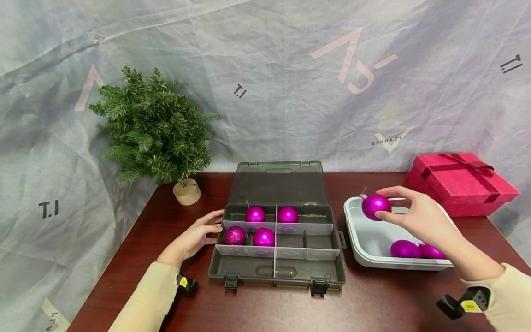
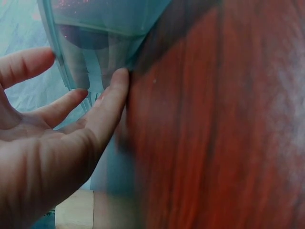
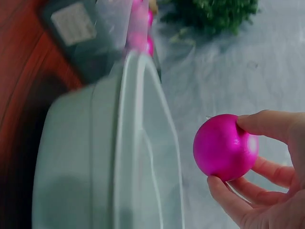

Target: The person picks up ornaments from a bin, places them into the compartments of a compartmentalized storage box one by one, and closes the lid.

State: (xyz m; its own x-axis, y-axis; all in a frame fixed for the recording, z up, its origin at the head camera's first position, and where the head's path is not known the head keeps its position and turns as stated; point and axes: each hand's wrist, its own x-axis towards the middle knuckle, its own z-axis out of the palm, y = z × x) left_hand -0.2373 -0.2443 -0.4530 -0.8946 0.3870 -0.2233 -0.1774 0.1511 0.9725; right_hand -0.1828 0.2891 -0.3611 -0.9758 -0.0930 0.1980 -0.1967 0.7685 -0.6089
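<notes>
Between thumb (image 3: 269, 124) and fingertips (image 3: 220, 188) sits a bauble (image 1: 375, 207); the half-curled right hand (image 1: 424, 216) pinches it.

This looks like a makeshift recording corner: a creased, printed grey cloth (image 1: 274, 124) hangs behind and beside a dark reddish wood counter (image 1: 257, 313), and small black devices (image 1: 190, 287) sit at both sleeve cuffs (image 1: 167, 272). The cloth hides the room beyond.
</notes>
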